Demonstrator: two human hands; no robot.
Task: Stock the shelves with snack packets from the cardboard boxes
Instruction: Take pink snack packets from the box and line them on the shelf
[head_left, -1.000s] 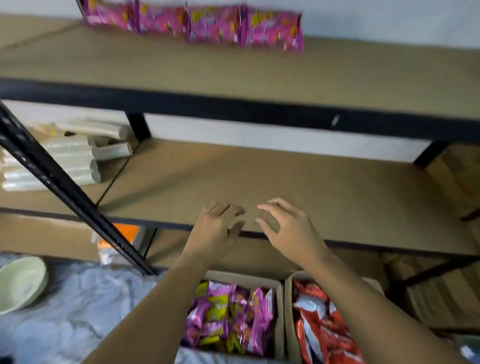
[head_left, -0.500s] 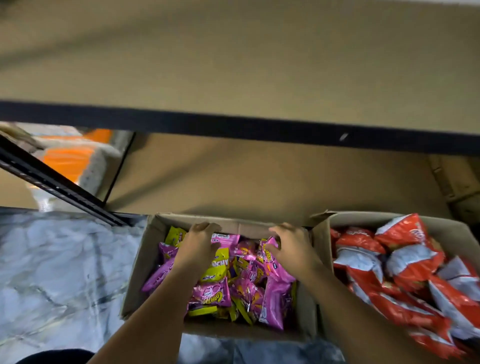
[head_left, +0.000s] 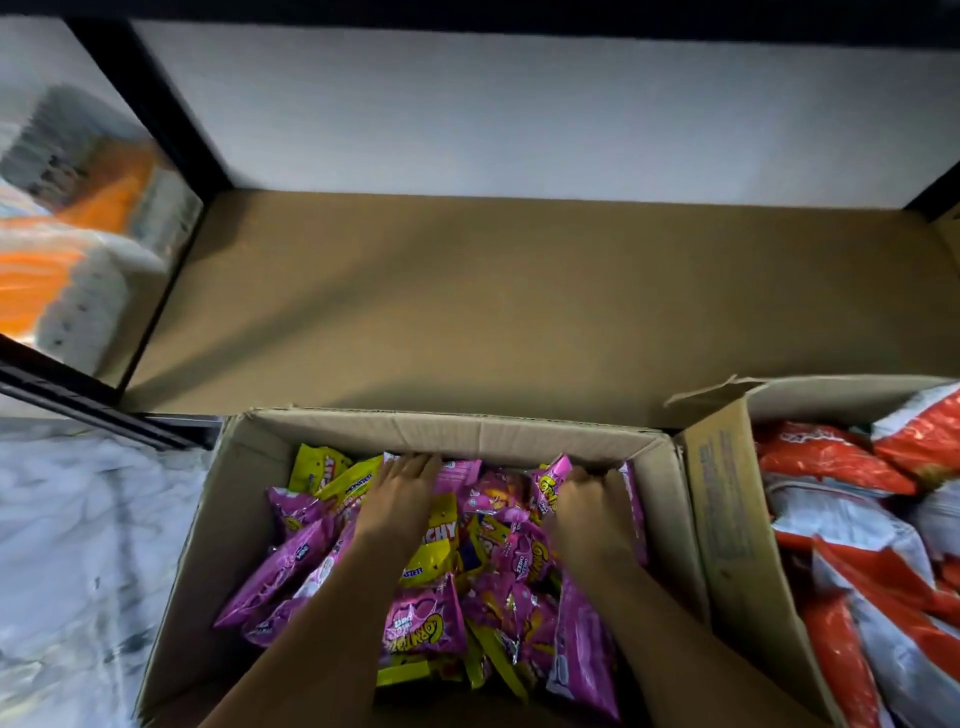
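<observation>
An open cardboard box (head_left: 467, 431) on the floor holds several pink and yellow snack packets (head_left: 426, 618). Both my hands are inside it at its far end. My left hand (head_left: 400, 493) lies on the packets with fingers stretched toward the far wall. My right hand (head_left: 592, 504) has its fingers curled down over pink packets by the right wall. Just behind the box is the bare brown bottom shelf board (head_left: 519, 301).
A second open box (head_left: 727, 519) on the right holds red and white packets (head_left: 831, 462). Black shelf posts (head_left: 171, 119) frame the bay. Blurred orange and white packages (head_left: 67, 260) fill the neighbouring bay on the left. Marble floor (head_left: 78, 545) lies left of the box.
My view dropped from the upper shelves to the bottom shelf and boxes. Both hands went from the shelf edge down into the pink packet box and now sit deeper among the packets.
</observation>
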